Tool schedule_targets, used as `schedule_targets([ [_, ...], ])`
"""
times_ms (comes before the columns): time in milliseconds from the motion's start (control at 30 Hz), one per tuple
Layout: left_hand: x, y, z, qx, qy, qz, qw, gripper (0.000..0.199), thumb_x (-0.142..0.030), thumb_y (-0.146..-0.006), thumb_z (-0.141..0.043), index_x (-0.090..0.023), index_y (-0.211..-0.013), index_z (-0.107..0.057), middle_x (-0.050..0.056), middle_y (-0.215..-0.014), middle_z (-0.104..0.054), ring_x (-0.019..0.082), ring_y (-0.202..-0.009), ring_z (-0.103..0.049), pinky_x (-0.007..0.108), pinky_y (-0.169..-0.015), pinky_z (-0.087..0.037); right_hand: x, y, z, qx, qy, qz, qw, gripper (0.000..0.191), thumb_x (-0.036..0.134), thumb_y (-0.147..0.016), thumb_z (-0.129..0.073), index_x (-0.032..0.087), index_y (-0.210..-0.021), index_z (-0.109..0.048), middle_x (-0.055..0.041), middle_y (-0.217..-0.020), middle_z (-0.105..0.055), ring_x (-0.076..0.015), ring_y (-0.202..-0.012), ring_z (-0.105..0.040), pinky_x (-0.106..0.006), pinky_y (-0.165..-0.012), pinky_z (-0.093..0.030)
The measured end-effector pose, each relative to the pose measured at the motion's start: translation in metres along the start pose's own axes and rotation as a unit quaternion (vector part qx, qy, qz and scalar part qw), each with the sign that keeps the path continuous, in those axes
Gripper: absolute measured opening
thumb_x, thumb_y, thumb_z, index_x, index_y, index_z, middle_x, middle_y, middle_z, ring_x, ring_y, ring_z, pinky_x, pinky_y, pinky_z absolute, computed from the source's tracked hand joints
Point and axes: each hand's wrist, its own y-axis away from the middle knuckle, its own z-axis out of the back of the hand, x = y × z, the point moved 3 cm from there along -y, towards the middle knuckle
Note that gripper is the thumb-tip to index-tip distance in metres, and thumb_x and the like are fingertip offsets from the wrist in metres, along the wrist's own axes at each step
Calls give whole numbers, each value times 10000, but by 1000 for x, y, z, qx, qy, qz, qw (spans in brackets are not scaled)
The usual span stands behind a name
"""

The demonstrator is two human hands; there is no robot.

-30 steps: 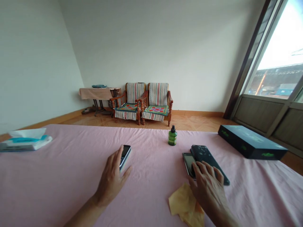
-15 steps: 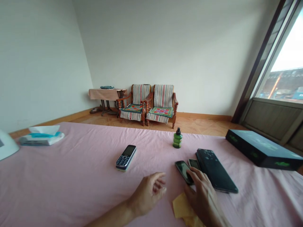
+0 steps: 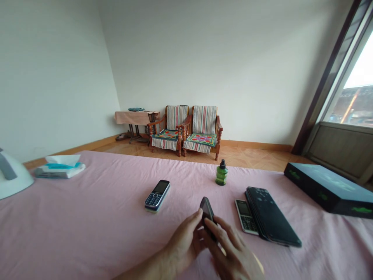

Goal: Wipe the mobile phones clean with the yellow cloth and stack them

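Observation:
A small dark mobile phone (image 3: pixel 206 208) is tilted up between my two hands, above the pink cloth. My left hand (image 3: pixel 185 239) grips its left side with the thumb along the edge. My right hand (image 3: pixel 230 245) closes on it from the right, fingers across its lower part, which they hide. A sliver of yellow cloth (image 3: pixel 259 264) shows beside my right hand, mostly covered by it. Right of my hands, a keypad phone (image 3: pixel 245 216) lies against a stack of larger black phones or tablets (image 3: pixel 272 217). Another keypad phone (image 3: pixel 157 195) lies to the left, seemingly on a second phone.
Beyond my hands stands a green bottle (image 3: pixel 221 174) with a black cap. A black box (image 3: pixel 329 186) occupies the right side. On the left are a tissue pack (image 3: pixel 61 168) and a white rounded object (image 3: pixel 13 175). All rest on a pink sheet (image 3: pixel 101 225).
My right hand has lifted the dark phone from beside the keypad phone and brought it left. My left hand, empty before, now grips it too. The view has shifted slightly.

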Motion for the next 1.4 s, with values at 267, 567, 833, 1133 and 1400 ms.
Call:
schedule_targets([
  [267, -49, 3, 7, -79, -345, -142, 924, 439, -512, -732, -629, -149, -972, -565, 32, -776, -613, 139, -610, -595, 221, -524, -435, 12, -6, 7, -71, -37, 8, 997, 379, 99, -862, -469, 226, -1195, -600, -78, -1088, -698, -180, -874, -699, -249, -679, -582],
  [567, -162, 1, 60, -319, -656, -253, 635, 323, -350, -693, -628, -185, -967, -578, 47, -889, -559, 268, -933, -557, 342, -798, -425, -6, 9, 8, -91, -105, -96, 986, 369, 95, -864, -419, 153, -1187, -588, -147, -1092, -665, -201, -932, -679, -268, -742, -587],
  [833, -162, -9, 69, -351, -796, -169, 463, 409, -454, -705, -590, -177, -1005, -601, 89, -908, -578, 292, -903, -597, 318, -701, -444, -5, 5, 10, -105, -111, -94, 984, 356, 80, -853, -401, 159, -1125, -617, -136, -1003, -682, -183, -803, -695, -256, -671, -592],
  [1133, -159, -15, 72, -326, -844, -114, 411, 332, -436, -740, -589, -172, -937, -629, 110, -932, -622, 270, -908, -613, 305, -713, -464, -5, 4, 13, -116, -110, -92, 983, 335, 68, -847, -389, 146, -1082, -615, -137, -946, -688, -176, -742, -693, -252, -634, -590],
  [1400, -156, -16, 74, -324, -848, -104, 406, 350, -423, -748, -580, -162, -977, -623, 131, -980, -610, 283, -933, -603, 325, -721, -468, -7, 4, 10, -115, -108, -86, 984, 333, 55, -830, -386, 135, -1069, -603, -143, -945, -685, -182, -743, -694, -257, -633, -587],
])
